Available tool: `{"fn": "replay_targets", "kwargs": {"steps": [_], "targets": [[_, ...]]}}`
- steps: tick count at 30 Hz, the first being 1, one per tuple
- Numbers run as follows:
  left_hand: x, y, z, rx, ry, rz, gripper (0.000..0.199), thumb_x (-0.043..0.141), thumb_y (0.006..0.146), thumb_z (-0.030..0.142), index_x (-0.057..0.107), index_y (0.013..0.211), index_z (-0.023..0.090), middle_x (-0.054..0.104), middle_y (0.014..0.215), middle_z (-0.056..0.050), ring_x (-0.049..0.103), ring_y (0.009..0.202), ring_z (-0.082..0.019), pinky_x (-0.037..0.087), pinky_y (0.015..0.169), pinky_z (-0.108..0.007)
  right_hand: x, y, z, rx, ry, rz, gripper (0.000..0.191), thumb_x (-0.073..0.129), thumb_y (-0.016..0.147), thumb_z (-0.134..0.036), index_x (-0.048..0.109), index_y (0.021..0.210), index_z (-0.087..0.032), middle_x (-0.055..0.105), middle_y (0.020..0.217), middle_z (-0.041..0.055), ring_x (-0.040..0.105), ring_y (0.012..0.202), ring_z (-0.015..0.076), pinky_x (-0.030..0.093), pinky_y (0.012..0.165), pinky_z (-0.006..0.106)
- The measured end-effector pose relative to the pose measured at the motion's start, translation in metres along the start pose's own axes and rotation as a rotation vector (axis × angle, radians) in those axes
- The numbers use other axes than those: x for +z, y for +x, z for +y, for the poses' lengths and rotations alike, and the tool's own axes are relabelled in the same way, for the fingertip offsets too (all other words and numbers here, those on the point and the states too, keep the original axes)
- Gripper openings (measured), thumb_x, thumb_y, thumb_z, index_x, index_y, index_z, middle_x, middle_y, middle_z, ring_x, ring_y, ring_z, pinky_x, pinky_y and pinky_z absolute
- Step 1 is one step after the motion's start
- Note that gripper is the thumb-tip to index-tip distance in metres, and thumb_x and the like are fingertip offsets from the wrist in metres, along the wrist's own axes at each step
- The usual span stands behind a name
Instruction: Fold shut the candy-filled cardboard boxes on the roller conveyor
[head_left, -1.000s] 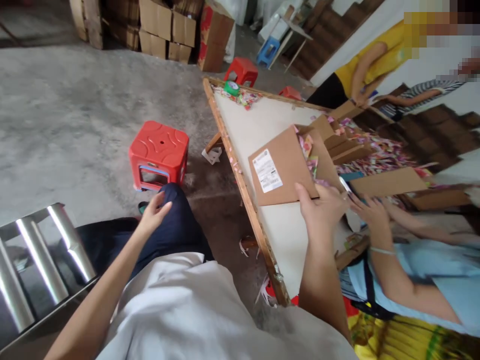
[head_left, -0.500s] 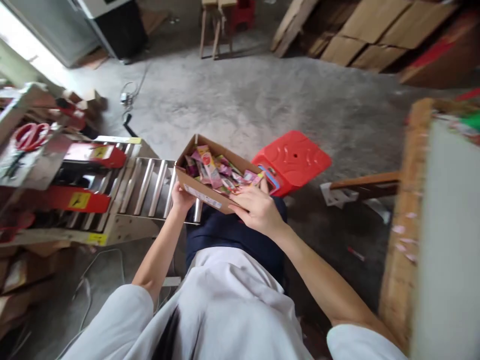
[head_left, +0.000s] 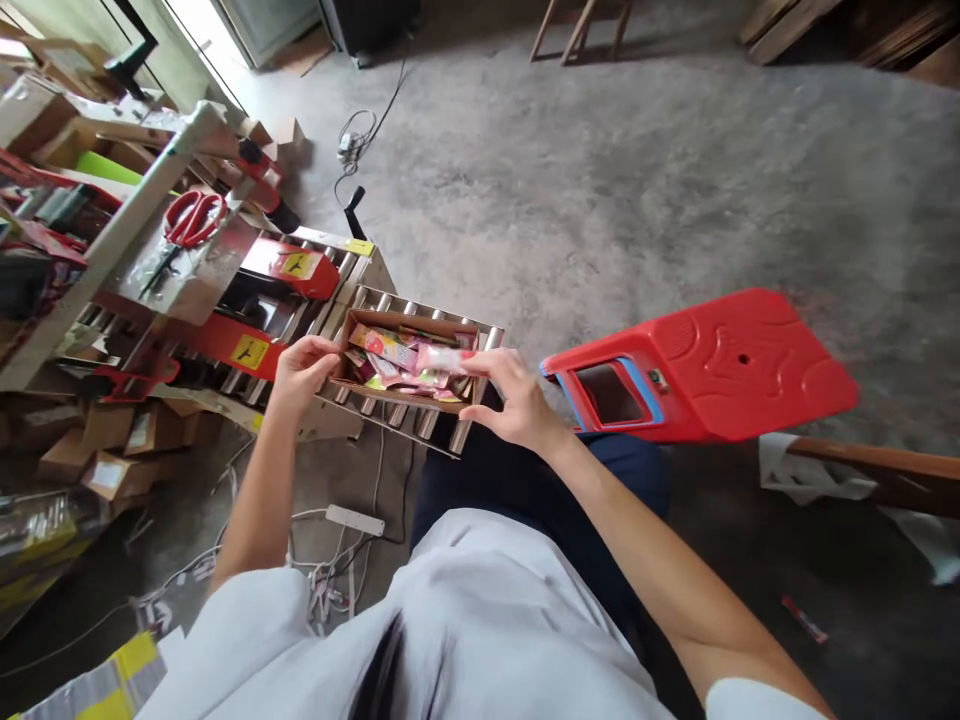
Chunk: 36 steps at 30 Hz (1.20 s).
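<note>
A small open cardboard box (head_left: 420,397) rests on the end rollers of a roller conveyor. Inside it lie several small, colourful candy-like packets (head_left: 386,345), mostly pink and yellow. My left hand (head_left: 304,375) is closed at the box's left end, thumb and fingers pinching its edge. Over the right end is my right hand (head_left: 514,395), its thumb apart from the fingers and near the front right corner. Its fingertips reach in and touch a pale pink packet (head_left: 441,358), smeared by motion.
Left of the box, the conveyor carries a red-sided machine (head_left: 232,345) with red-handled scissors (head_left: 193,218) above it. A red plastic stool (head_left: 750,360) stands at the right. Cables and a power strip (head_left: 355,520) lie below the conveyor, near cardboard boxes (head_left: 124,470).
The box has come down from my hands onto the rollers. My left hand has shifted to its left end. The view has swung left, so the wooden table at the right is out of sight.
</note>
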<state>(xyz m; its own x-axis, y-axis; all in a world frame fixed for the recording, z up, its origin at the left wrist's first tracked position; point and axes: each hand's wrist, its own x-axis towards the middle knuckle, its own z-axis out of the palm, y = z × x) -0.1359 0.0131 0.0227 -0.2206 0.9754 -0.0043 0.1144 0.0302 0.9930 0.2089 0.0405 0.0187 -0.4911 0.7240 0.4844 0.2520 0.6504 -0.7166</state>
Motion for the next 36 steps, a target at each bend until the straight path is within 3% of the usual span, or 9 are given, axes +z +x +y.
{"fn": "replay_targets", "kwargs": {"steps": [8,11,15,19,22,27,29,32,36], "targets": [[0.018,0.038,0.043,-0.182,0.439,-0.82,0.05,0.076,0.074,0.057,0.069,0.1,0.015,0.07,0.085,-0.007,0.065,0.073,-0.017,0.052,0.064,-0.026,0.035,0.088,-0.03,0.141,-0.38,-0.864,0.069,0.031,0.101,-0.06,0.08,0.095,-0.012,0.072,0.094,0.0189,0.06,0.104,0.034,0.043,0.091,0.046],[0.017,0.037,0.046,-0.123,0.565,-0.91,0.07,0.086,0.061,0.057,0.066,0.112,0.015,0.071,0.09,-0.008,0.065,0.077,-0.018,0.053,0.067,-0.027,0.044,0.102,-0.031,0.189,-0.43,-0.962,0.071,0.033,0.099,-0.063,0.08,0.097,-0.01,0.073,0.096,0.0211,0.06,0.109,0.0367,0.04,0.095,0.046],[0.02,0.038,0.036,-0.141,0.724,-0.828,0.052,0.076,0.072,0.058,0.071,0.105,0.017,0.072,0.088,-0.005,0.064,0.077,-0.018,0.049,0.066,-0.026,0.038,0.094,-0.009,0.167,-0.295,-0.991,0.064,0.037,0.098,-0.061,0.079,0.094,-0.014,0.073,0.093,0.0172,0.058,0.11,0.0362,0.041,0.095,0.046],[0.034,0.04,0.021,-0.074,0.885,-0.585,0.038,0.074,0.075,0.054,0.072,0.083,0.017,0.068,0.075,-0.004,0.062,0.075,-0.021,0.047,0.07,-0.03,0.035,0.07,0.013,0.101,-0.046,-0.731,0.029,0.068,0.085,-0.026,0.07,0.112,-0.016,0.069,0.112,0.0084,0.062,0.105,0.0243,0.047,0.095,0.035],[0.047,0.034,0.014,0.108,0.935,-0.318,0.046,0.087,0.061,0.049,0.067,0.085,0.015,0.067,0.087,-0.012,0.063,0.096,-0.032,0.048,0.093,-0.044,0.042,0.053,0.011,0.144,-0.081,-0.336,0.06,0.078,0.074,-0.016,0.057,0.13,-0.014,0.055,0.136,0.0145,0.059,0.115,0.0263,0.048,0.102,0.039],[0.059,0.015,0.02,0.368,1.051,0.119,0.098,0.09,0.055,0.058,0.053,0.132,0.009,0.039,0.149,-0.029,0.023,0.145,-0.048,0.003,0.12,-0.065,0.05,0.042,-0.001,0.086,-0.376,-0.012,0.091,0.088,0.068,-0.025,0.043,0.146,-0.017,0.043,0.15,0.0202,0.038,0.136,0.0414,0.029,0.115,0.061],[0.058,0.009,0.021,0.4,1.049,0.109,0.098,0.085,0.064,0.057,0.046,0.142,0.013,0.029,0.158,-0.026,0.014,0.151,-0.044,-0.001,0.122,-0.063,0.056,0.037,0.0,0.036,-0.414,-0.086,0.075,0.085,0.073,-0.024,0.052,0.14,-0.014,0.056,0.137,0.0187,0.048,0.127,0.0368,0.03,0.114,0.057],[0.059,-0.002,0.011,0.382,0.956,-0.174,0.06,0.066,0.086,0.044,0.053,0.139,0.02,0.046,0.151,-0.018,0.03,0.148,-0.036,0.008,0.125,-0.058,0.067,0.027,0.006,-0.002,-0.403,-0.186,0.03,0.068,0.089,-0.021,0.068,0.118,-0.016,0.069,0.113,0.0121,0.06,0.106,0.0277,0.042,0.103,0.048],[0.094,-0.027,-0.012,0.312,0.842,-0.367,0.056,0.046,0.093,0.033,0.046,0.146,0.014,0.04,0.155,-0.019,0.025,0.151,-0.035,0.019,0.123,-0.059,0.07,0.018,0.017,0.088,-0.229,-0.088,0.021,0.057,0.092,-0.018,0.074,0.105,-0.017,0.072,0.108,0.0115,0.062,0.103,0.0254,0.046,0.097,0.045]]}}
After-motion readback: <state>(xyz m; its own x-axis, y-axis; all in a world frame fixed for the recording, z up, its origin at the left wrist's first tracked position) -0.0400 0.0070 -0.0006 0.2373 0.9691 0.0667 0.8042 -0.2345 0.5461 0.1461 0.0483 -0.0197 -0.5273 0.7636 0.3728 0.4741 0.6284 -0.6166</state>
